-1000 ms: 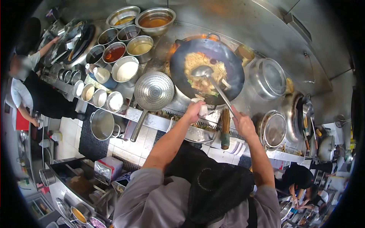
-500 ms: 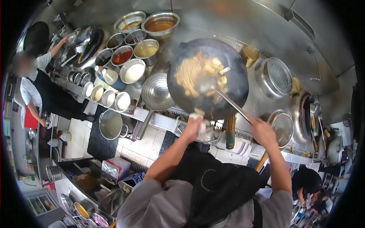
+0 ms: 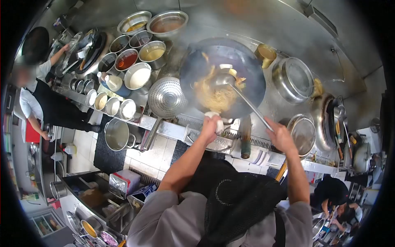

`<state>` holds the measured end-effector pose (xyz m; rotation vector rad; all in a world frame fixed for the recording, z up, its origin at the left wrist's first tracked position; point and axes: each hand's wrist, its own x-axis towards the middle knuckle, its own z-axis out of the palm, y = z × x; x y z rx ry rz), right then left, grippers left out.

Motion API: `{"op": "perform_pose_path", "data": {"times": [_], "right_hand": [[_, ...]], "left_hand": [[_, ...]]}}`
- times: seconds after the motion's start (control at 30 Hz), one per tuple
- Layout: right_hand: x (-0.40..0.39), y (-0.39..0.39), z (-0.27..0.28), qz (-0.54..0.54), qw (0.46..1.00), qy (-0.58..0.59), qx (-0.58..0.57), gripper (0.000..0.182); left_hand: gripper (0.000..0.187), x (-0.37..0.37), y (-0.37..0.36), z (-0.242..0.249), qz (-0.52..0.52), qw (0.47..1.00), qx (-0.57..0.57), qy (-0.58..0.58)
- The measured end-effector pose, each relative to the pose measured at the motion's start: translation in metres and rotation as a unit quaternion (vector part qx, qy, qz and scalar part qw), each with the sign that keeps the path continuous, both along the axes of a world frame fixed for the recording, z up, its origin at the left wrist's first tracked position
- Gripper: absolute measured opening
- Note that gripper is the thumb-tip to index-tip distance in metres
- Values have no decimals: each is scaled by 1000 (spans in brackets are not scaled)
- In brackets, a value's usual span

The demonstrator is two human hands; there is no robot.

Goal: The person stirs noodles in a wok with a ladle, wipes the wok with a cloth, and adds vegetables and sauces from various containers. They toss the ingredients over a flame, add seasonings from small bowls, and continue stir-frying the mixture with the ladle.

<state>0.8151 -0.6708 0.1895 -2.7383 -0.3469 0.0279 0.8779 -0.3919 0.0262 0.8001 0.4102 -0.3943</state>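
My left hand point(image 3: 209, 131) is closed around a folded white cloth point(image 3: 214, 117) at the near rim of a dark wok point(image 3: 250, 59). Whatever part of the wok lies under the cloth is hidden. In the wok is a heap of noodles point(image 3: 213, 98) with pale and brownish pieces, partly blurred by motion and steam. My right hand point(image 3: 283, 138) grips the long handle of a metal ladle point(image 3: 252, 106). The ladle's bowl rests among the food near the wok's middle.
Left of the wok lies a perforated strainer point(image 3: 166, 98). Beyond it stand several sauce bowls, including one of red sauce point(image 3: 126, 60). On the right are a lidded pot point(image 3: 293, 80) and a round sieve point(image 3: 301, 138). A co-worker point(image 3: 51, 101) stands at far left; others are at lower right.
The noodles have shifted toward the wok's near side, and the wok sits differently on the stove. The ladle's bowl has moved farther from me. Both hands keep their grips.
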Motion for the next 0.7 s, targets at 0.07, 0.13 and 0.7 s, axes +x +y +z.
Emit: {"op": "perform_pose_path", "data": {"times": [0.07, 0.13, 0.7], "right_hand": [[-1, 12, -7, 26, 995, -59, 70, 51], [-8, 34, 7, -150, 972, 73, 166, 48], [136, 54, -83, -97, 926, 159, 328, 55]], "left_hand": [[24, 26, -4, -8, -23, 999, -22, -10], [23, 35, -11, -22, -25, 999, -28, -25], [55, 15, 60, 12, 19, 993, 89, 69]]}}
